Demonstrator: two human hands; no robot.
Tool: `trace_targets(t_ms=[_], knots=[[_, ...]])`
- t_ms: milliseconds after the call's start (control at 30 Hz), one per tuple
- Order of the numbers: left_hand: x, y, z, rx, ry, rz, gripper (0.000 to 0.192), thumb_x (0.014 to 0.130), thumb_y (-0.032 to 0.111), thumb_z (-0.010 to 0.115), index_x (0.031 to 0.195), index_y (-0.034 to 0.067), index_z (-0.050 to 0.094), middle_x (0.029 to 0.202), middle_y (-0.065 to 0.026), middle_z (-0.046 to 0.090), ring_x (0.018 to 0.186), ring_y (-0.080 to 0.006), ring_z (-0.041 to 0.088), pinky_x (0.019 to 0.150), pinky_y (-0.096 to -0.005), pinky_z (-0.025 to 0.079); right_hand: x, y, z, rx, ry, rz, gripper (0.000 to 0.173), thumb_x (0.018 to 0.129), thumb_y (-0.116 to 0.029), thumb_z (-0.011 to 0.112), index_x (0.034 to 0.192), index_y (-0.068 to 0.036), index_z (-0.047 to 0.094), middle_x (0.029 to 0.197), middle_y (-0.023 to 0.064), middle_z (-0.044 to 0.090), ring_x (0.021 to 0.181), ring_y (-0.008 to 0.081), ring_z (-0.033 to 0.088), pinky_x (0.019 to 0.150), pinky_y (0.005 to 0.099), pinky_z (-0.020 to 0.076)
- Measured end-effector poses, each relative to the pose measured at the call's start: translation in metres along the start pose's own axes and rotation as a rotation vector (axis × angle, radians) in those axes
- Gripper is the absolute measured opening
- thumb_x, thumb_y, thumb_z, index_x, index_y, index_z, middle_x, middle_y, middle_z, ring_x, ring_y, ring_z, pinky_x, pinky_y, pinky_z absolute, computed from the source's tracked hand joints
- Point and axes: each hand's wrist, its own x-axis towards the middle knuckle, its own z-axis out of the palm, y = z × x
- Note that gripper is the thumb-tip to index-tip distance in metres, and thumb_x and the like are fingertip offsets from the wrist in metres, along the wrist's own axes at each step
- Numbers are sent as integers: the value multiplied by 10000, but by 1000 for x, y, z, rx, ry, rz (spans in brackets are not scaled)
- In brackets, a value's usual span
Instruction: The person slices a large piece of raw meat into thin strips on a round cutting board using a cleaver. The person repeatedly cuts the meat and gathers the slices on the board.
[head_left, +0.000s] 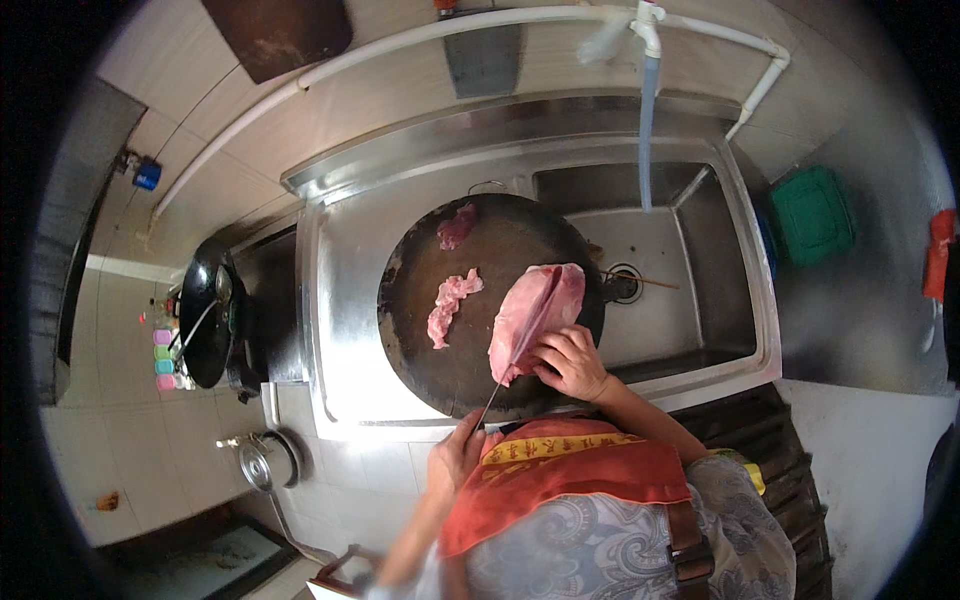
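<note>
A large piece of raw pink meat (516, 311) lies on a round, dark wooden chopping board (480, 240). My left hand (454, 454) grips the handle of a knife (491, 405) at the board's near edge. The blade runs up into a long slit in the meat, so most of it is hidden. Against the meat's lower right side, my right hand (574, 364) holds it with bent fingers. To the left are a strip of pale, fatty trimmings (452, 307) and, farther back, a small dark red scrap of meat (457, 226).
The board rests on a stainless steel sink unit (349, 300), overlapping the basin (686, 262) on the right. A grey hose (646, 135) hangs over the basin. A black wok (206, 315) with a ladle stands at left. At right is a green plastic container (814, 216).
</note>
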Motion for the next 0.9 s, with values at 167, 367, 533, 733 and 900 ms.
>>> trace_targets(t_ms=[167, 367, 533, 733, 900], knots=[[-25, -18, 10, 8, 2, -47, 410, 978, 347, 631, 1357, 195, 588, 895, -210, 717, 809, -396, 708, 649, -450, 556, 9, 0, 4, 55, 1, -48, 408, 692, -264, 819, 1049, -126, 677, 1164, 53, 606, 1122, 295, 528, 1029, 497, 385], [-40, -20, 17, -41, -63, -216, 417, 992, 359, 602, 1369, 183, 575, 993, -216, 719, 909, -392, 709, 725, -446, 565, 13, -1, 10, 5, -7, -31, 380, 674, -297, 828, 986, -151, 666, 1093, 60, 571, 1089, 291, 528, 1038, 502, 371], [-73, -31, 3, -85, -156, -395, 403, 998, 338, 585, 1362, 164, 580, 1052, -206, 716, 955, -357, 714, 772, -419, 569, 14, 0, 12, 51, 62, 25, 302, 683, -230, 776, 927, -137, 624, 1095, 64, 560, 1088, 287, 536, 1067, 505, 364], [-119, -39, -29, 82, -51, -243, 351, 986, 249, 590, 1322, 152, 620, 1075, -175, 723, 976, -315, 719, 821, -416, 562, 10, 2, 9, 124, 89, -43, 280, 684, -108, 710, 941, -105, 600, 1086, 103, 566, 1097, 318, 549, 1088, 565, 360], [-110, -28, -27, -141, -64, -290, 369, 997, 261, 580, 1340, 129, 610, 1108, -181, 720, 1018, -342, 708, 857, -414, 554, 0, -4, 9, 103, 9, -68, 297, 692, -156, 752, 969, -122, 651, 1096, 73, 575, 1153, 298, 517, 1166, 561, 271]])
